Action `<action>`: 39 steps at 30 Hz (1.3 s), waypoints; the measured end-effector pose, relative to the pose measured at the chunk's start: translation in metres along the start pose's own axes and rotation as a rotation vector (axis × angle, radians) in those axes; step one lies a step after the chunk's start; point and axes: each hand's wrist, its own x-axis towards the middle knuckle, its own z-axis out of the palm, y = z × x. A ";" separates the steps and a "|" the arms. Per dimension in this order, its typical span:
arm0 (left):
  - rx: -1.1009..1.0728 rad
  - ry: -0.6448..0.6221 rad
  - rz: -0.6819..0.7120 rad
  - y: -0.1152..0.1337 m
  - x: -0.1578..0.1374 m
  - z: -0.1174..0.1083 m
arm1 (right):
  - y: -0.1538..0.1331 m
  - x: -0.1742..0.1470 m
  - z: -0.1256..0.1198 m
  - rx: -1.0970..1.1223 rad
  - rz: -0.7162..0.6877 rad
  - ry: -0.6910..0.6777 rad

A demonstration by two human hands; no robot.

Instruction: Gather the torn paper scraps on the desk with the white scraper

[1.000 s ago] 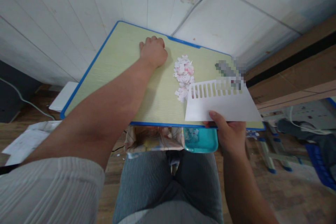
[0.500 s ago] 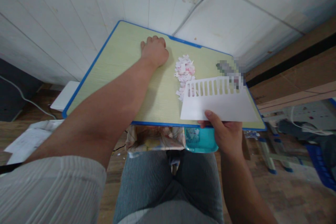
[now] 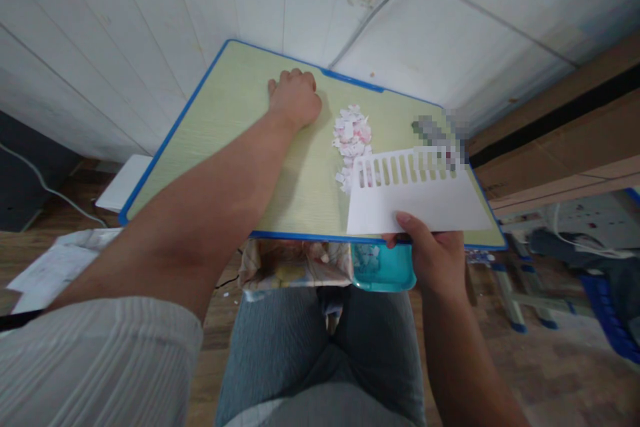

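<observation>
My right hand [image 3: 437,257] grips a white sheet with a row of slots [image 3: 410,203] by its near edge, thumb on top. The sheet tilts over the right part of the yellow-green tabletop [image 3: 225,173]. Its left end covers part of a heap of small white and pinkish paper-like pieces [image 3: 353,133]. Left of the heap, my left hand [image 3: 295,99] rests on the tabletop with its fingers curled in. Their inner side faces away, so whatever they may hold is hidden.
A turquoise tray [image 3: 385,280] with small pieces inside sits below the near table edge, beside a patterned open box [image 3: 295,273]. A blurred-out object [image 3: 435,137] lies at the table's right. The wall [image 3: 250,7] borders the far edge; cardboard [image 3: 560,127] stands right.
My right hand and the slotted sheet have shifted slightly right and toward me. My left hand and the heap look the same.
</observation>
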 end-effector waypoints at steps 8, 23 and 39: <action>-0.008 0.019 0.025 -0.001 0.000 -0.001 | -0.001 0.031 0.011 0.000 -0.103 0.188; -0.037 -0.015 0.019 -0.001 -0.002 0.001 | -0.012 0.046 0.045 -0.041 -0.150 -0.003; -0.045 0.011 0.022 -0.001 0.001 0.001 | -0.007 0.034 -0.012 -0.089 -0.128 -0.007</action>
